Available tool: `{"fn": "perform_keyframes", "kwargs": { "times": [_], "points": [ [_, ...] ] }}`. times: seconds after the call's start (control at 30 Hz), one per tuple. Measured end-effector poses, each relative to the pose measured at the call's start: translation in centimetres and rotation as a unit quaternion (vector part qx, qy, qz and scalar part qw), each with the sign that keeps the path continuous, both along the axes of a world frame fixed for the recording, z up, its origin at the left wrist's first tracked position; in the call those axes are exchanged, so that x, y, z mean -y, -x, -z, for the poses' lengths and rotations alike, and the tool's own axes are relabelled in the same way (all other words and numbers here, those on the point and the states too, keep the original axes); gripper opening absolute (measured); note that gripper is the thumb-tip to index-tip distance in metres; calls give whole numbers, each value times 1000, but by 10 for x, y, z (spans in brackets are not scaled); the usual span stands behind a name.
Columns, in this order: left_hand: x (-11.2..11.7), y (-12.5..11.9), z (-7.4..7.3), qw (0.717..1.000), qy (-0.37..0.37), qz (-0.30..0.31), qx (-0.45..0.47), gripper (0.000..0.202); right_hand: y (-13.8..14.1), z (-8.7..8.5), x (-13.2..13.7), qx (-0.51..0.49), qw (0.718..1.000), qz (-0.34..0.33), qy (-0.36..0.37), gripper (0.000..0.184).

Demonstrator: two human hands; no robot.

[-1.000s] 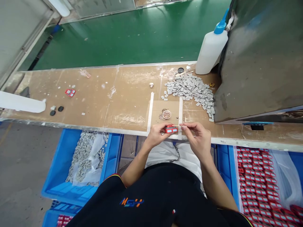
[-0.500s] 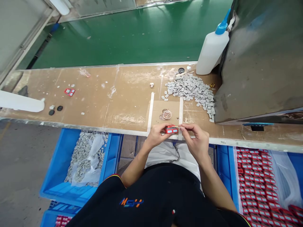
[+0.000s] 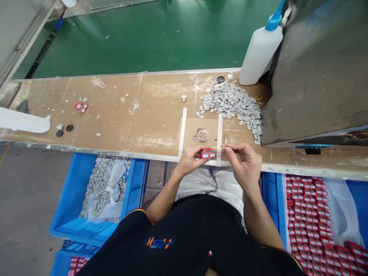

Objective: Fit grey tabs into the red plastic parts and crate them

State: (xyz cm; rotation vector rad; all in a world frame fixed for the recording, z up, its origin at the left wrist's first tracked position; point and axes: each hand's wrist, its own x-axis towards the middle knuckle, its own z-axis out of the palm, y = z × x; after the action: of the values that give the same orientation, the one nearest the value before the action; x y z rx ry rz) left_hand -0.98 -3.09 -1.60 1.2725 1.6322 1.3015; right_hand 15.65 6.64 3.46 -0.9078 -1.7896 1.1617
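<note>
I saw red block clamped in left hand, over taped cardboard patch at near edge of surface (low grip, probably for steadiness). Right hand pinched thin stick, tip at block; hands close, not touching. Small glass dish behind; grey tiles heaped beyond.

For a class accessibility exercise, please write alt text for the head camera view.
A left hand holds a small red block at a tan bench, the right hand a thin stick beside it. Grey tags lie piled beyond; blue crates below hold more, and red blocks.
</note>
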Motion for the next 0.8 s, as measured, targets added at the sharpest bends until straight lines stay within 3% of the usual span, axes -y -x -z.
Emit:
{"fn": "perform_keyframes", "kwargs": {
  "times": [0.1, 0.37, 0.43, 0.5, 0.57, 0.63, 0.73, 0.8],
  "points": [
    [0, 0, -1, 1000, 10, -1, 7, 30, 8, 1, -9, -15, 1000, 17, 16, 11],
    [-1, -1, -2, 1000, 1, -3, 8, 30, 54, 22, -25, -2, 998, -59, -31, 11],
    [-1, 0, -2, 1000, -2, -1, 9, 29, 56, 27, -26, 7, 996, -87, -19, 10],
    [0, 0, -1, 1000, -4, 1, 7, 29, 50, 29, -31, 16, 994, -105, -11, 22],
    [0, 1, 0, 1000, -7, 1, 4, 31, 39, 29, -40, 48, 995, -86, -33, 28],
    [0, 1, 1, 1000, -10, 1, -1, 32, 26, 30, -54, 119, 989, -25, -85, 23],
    [1, 1, 3, 1000, -7, 1, -4, 32, 13, 33, -74, 240, 957, 64, -150, 21],
    [1, 1, 3, 1000, -2, 0, 0, 32, 12, 36, -83, 288, 938, 80, -175, 19]
  ]
}}
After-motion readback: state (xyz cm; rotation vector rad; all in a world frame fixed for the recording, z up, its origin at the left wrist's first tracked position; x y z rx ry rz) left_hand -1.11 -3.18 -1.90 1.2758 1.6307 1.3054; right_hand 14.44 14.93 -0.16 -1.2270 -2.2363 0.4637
